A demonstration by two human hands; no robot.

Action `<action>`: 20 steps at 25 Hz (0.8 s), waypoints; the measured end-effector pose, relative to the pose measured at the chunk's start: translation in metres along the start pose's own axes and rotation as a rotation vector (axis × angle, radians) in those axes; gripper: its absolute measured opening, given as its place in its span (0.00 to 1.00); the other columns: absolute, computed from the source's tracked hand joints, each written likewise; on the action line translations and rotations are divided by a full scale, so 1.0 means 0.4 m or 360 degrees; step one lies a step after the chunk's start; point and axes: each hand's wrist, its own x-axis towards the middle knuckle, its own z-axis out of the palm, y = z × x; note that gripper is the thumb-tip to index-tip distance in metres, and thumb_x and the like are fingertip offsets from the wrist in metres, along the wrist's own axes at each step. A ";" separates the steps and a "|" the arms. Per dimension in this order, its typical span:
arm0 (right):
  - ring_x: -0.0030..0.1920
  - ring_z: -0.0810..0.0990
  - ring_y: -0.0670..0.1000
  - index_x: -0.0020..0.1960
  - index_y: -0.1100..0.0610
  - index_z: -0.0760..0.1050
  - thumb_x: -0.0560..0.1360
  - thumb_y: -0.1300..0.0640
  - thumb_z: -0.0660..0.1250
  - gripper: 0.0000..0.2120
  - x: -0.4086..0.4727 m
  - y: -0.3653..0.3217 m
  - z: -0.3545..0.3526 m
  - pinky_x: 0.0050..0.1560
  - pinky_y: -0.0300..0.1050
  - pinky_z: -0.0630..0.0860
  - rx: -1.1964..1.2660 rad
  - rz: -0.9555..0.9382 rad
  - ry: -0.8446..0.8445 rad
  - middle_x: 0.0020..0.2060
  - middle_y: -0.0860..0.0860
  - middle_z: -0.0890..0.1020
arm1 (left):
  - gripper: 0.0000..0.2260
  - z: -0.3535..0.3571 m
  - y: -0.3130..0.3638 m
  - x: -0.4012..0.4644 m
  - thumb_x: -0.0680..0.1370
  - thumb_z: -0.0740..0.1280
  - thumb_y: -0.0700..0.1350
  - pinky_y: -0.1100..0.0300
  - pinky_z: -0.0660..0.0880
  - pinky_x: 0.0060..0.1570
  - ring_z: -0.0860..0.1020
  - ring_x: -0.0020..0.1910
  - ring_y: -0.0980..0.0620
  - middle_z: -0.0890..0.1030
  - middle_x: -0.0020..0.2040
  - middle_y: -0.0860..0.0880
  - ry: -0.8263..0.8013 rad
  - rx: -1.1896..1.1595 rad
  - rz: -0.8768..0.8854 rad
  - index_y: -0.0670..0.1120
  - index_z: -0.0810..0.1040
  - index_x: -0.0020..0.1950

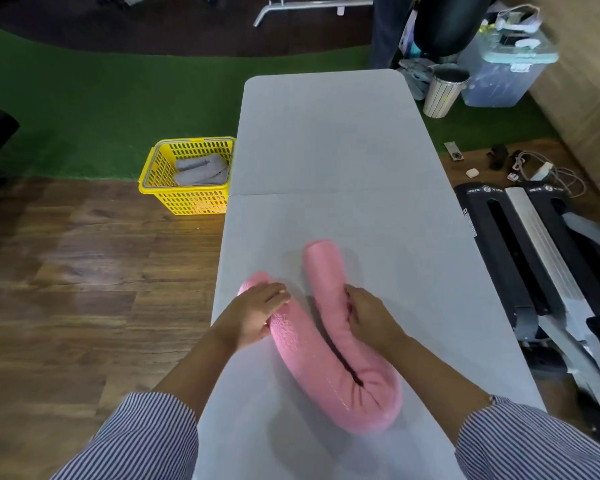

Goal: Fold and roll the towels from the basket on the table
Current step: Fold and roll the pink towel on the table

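Now pink towel (321, 368) between both hands' grip.

Upside-down white lettering reading "STEP" stands on the black aerobic step platforms (499, 216) lying right of the worktop (326, 133); the rest is illegible.

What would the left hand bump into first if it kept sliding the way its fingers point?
The left hand grips one limb of the bent pink towel roll, fingers pointing right. Going straight on, it would probably first meet the roll's other limb, held by the right hand, across a small gap of grey table.
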 end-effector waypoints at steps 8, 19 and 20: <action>0.49 0.77 0.43 0.61 0.48 0.75 0.81 0.56 0.54 0.14 -0.002 -0.090 -0.009 0.49 0.26 0.67 0.0363 -0.0161 -0.0354 0.49 0.42 0.80 | 0.46 -0.010 -0.007 0.079 0.56 0.72 0.59 0.36 0.49 0.71 0.63 0.74 0.47 0.68 0.72 0.47 -0.0539 0.0645 0.0137 0.47 0.64 0.73; 0.74 0.43 0.64 0.71 0.40 0.29 0.49 0.26 0.70 0.67 -0.076 -0.020 -0.129 0.59 0.80 0.42 -0.1091 0.0300 -0.0727 0.75 0.53 0.46 | 0.55 0.031 0.174 0.082 0.58 0.73 0.67 0.40 0.49 0.72 0.61 0.69 0.41 0.60 0.70 0.43 -0.0776 0.0603 -0.0533 0.45 0.50 0.73; 0.73 0.41 0.66 0.70 0.41 0.25 0.50 0.30 0.74 0.69 -0.085 -0.024 -0.121 0.58 0.82 0.42 -0.1152 0.0313 -0.0772 0.75 0.54 0.42 | 0.58 0.025 0.178 0.070 0.58 0.75 0.65 0.39 0.49 0.72 0.58 0.70 0.39 0.55 0.72 0.41 -0.0844 0.0665 -0.0492 0.45 0.44 0.73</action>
